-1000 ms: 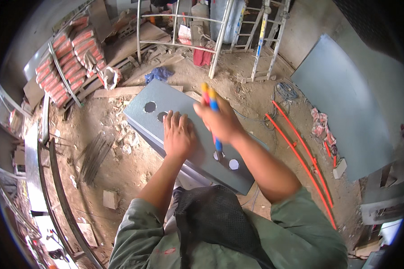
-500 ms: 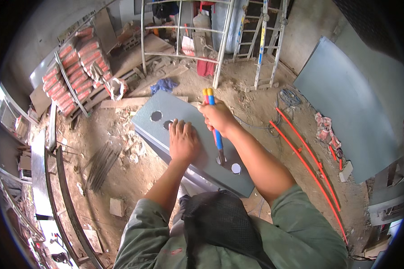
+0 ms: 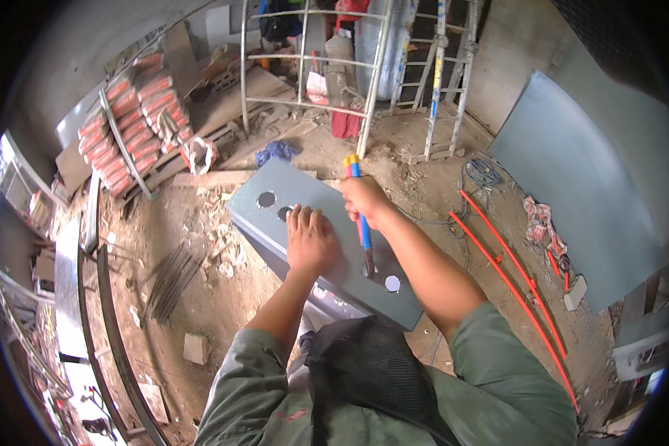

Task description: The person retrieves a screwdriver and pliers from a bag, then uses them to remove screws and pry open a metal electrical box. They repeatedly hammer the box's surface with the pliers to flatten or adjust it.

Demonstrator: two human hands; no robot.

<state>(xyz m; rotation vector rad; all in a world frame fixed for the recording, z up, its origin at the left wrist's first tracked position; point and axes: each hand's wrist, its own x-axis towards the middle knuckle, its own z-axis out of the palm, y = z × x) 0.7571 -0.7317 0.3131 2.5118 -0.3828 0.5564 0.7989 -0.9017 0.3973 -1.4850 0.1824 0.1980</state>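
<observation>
A grey metal box (image 3: 269, 175) with a row of round holes in its top lies in front of me. My left hand (image 3: 310, 236) rests flat on it, fingers spread beside a dark hole and partly covering it. My right hand (image 3: 363, 198) is wrapped round the handles of a pair of pliers (image 3: 364, 232), blue and red with yellow ends. The pliers stand nearly upright, their dark jaws at the edge of a hole near the box's right end. Exactly what the jaws grip is too small to tell. A bright round hole (image 3: 392, 283) lies just beside them.
Two red tubes (image 3: 509, 271) and a coiled cable (image 3: 482, 173) lie on the dirt floor at right. A large grey sheet (image 3: 572, 193) leans there. Stacked bags (image 3: 130, 123) stand far left, near metal bars (image 3: 172, 282). Behind the box are scaffolding (image 3: 308, 56) and a ladder (image 3: 436, 82).
The whole view has shifted slightly. The plier handles look closer together in my right hand, while the jaws stay at the same hole. My left hand keeps its place on the box.
</observation>
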